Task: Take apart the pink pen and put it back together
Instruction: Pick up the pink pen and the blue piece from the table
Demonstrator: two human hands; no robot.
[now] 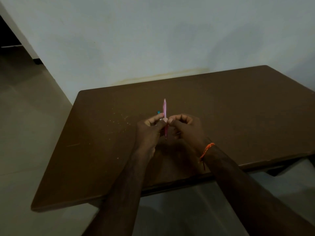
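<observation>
2 hands are meeting above the middle of a brown table (221, 103), held out in front of the person. The left hand (147, 132) and the right hand (186, 129) are each pinching the pink pen (164, 109) from opposite sides, fingertips curled and nearly touching around its middle. The pen is standing close to upright between them, its long axis running away from the person: the longer pink part is rising above the fingers, and the tip is pointing down toward the wrists. Both hands are equally near it. The light is dim, so the pen appears to be in 1 piece, though a seam may be hidden under the fingers. A small teal object (158, 112) is peeking out just beside the left fingertips. An orange thread band (206, 149) is circling the right wrist.
</observation>
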